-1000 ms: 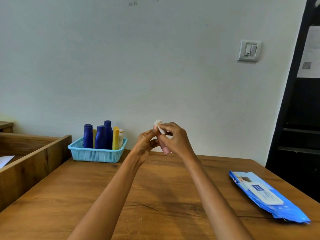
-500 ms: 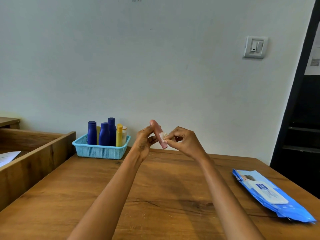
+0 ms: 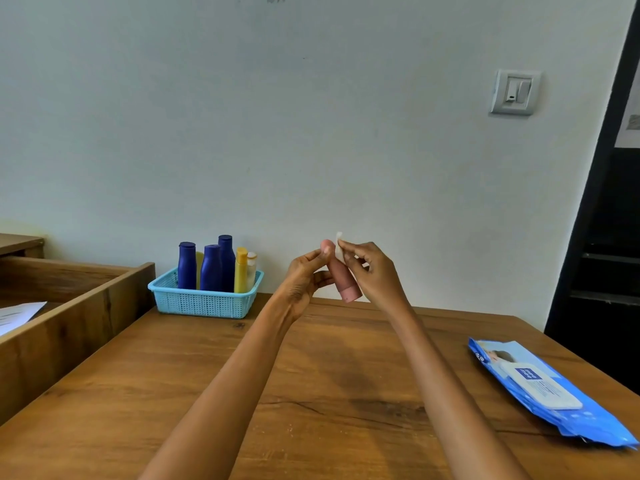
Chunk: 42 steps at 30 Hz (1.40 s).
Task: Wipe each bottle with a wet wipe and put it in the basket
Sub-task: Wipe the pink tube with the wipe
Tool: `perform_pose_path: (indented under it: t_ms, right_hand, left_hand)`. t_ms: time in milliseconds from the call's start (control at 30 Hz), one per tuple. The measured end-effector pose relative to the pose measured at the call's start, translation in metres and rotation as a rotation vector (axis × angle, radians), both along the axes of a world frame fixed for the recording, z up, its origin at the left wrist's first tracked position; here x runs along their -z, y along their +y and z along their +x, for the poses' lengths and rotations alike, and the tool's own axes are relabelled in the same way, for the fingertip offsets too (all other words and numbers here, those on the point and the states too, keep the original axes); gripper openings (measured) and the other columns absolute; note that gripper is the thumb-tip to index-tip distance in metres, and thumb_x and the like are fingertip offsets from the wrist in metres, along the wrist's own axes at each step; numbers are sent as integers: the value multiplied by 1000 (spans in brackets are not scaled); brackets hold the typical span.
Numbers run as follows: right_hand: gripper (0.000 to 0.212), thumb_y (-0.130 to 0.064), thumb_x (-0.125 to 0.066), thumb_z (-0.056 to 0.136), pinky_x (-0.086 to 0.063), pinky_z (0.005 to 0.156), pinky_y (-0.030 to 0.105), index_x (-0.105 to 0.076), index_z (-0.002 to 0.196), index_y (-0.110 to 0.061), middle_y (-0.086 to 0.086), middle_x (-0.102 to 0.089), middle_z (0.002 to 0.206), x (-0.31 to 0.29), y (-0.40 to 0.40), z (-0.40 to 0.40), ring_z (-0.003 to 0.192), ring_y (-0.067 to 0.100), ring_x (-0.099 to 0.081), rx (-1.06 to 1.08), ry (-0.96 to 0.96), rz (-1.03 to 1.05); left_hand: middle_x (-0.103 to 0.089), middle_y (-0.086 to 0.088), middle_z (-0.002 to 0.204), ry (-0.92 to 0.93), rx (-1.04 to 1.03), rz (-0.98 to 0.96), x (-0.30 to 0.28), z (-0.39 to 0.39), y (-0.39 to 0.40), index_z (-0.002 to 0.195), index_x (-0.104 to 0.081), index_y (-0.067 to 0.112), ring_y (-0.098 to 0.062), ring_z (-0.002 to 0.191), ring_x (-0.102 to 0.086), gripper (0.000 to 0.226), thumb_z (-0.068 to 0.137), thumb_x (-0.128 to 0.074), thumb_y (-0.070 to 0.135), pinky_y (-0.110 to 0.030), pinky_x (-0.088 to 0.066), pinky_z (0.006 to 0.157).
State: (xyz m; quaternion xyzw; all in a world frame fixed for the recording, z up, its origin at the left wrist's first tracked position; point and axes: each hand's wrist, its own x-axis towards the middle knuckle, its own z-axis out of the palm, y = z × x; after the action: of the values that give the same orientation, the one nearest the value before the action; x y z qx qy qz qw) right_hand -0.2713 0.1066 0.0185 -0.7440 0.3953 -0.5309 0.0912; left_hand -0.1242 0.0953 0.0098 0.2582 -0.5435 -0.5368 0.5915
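A small pink bottle (image 3: 343,278) is held up above the far part of the wooden table (image 3: 311,393), cap end pointing down. My left hand (image 3: 306,277) grips its upper end. My right hand (image 3: 372,271) pinches a small white wet wipe (image 3: 339,245) against the bottle's upper side. A turquoise basket (image 3: 204,301) stands at the back left by the wall, holding three dark blue bottles (image 3: 211,271), a yellow bottle (image 3: 241,270) and a small pale one (image 3: 252,268).
A blue pack of wet wipes (image 3: 540,389) lies on the table's right side. A wooden partition (image 3: 69,320) with a sheet of paper (image 3: 17,315) behind it borders the left edge. A dark door frame (image 3: 602,202) stands at the right.
My right hand slid the wipe down the bottle and then back up to its upper end. The bottle stayed in my left hand, tilting a little.
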Motion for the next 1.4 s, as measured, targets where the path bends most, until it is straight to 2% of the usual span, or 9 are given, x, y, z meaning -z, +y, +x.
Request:
perform_pose_path:
  t_ms: [267,433,600,767,867,1000,1100,1233,1400]
  right_hand:
    - [28,-33,-62,88,-42,68,12,-70,110,-18,-5,-70,102,3,1,-4,91,7,-61,21,-6,84]
    - [21,-23,-65,86,-54,73,25,-72,105,-18,-3,-70,103,3,0,-5,87,12,-64,9,61,138]
    - [23,-23,-61,89,-44,70,11,-68,111,-23,-7,-66,109,4,1,6,95,5,-60,52,-104,41]
    - [37,-42,-60,87,-53,79,28,-61,122,-29,-6,-63,116,12,1,15,95,8,-61,102,48,53]
    - [44,-43,-60,87,-53,77,26,-57,128,-26,-4,-64,114,14,1,15,91,10,-63,110,61,62]
    - [40,-31,-60,90,-44,70,9,-57,128,-20,-5,-63,116,9,2,8,93,5,-57,71,-93,131]
    - [36,-30,-58,92,-54,76,23,-58,125,-16,1,-64,117,3,5,0,100,15,-62,-122,-386,358]
    - [24,-24,-59,91,-55,63,26,-65,110,-11,8,-67,99,-4,12,-1,85,17,-65,-383,-713,566]
    - [30,-26,-59,91,-55,67,27,-64,114,-8,8,-67,98,-6,15,9,88,17,-63,-439,-775,562]
  left_hand:
    - [-73,-1,94,74,-116,3,-4,4,1,111,-61,7,-17,82,-69,41,81,-62,33,-26,-54,74]
    - [-65,-7,104,136,-291,94,-2,7,0,125,-54,4,-26,94,-64,48,87,-61,34,-38,-50,92]
    - [-65,-7,110,37,-367,103,-4,-2,2,127,-53,8,-19,89,-64,52,85,-64,37,-32,-48,86]
    - [-63,-12,121,15,-387,180,-6,-10,5,130,-52,8,-24,99,-63,56,83,-67,37,-33,-46,86]
    - [-61,-13,121,-38,-401,192,-7,-13,4,131,-49,8,-26,105,-60,62,82,-66,42,-37,-46,90]
    - [-61,-7,120,-144,-360,130,-12,-12,5,131,-49,10,-14,86,-60,59,88,-51,51,-36,-46,90]
    - [-61,-6,117,-102,-239,121,-14,-6,4,125,-55,10,-18,94,-60,49,95,-42,47,-31,-48,81]
    - [-64,-10,104,152,-30,105,-8,-1,4,107,-63,6,-20,89,-63,26,92,-54,26,-29,-55,75]
    - [-65,-15,109,137,47,61,-5,2,3,117,-60,1,-25,96,-64,50,76,-64,30,-33,-56,81]
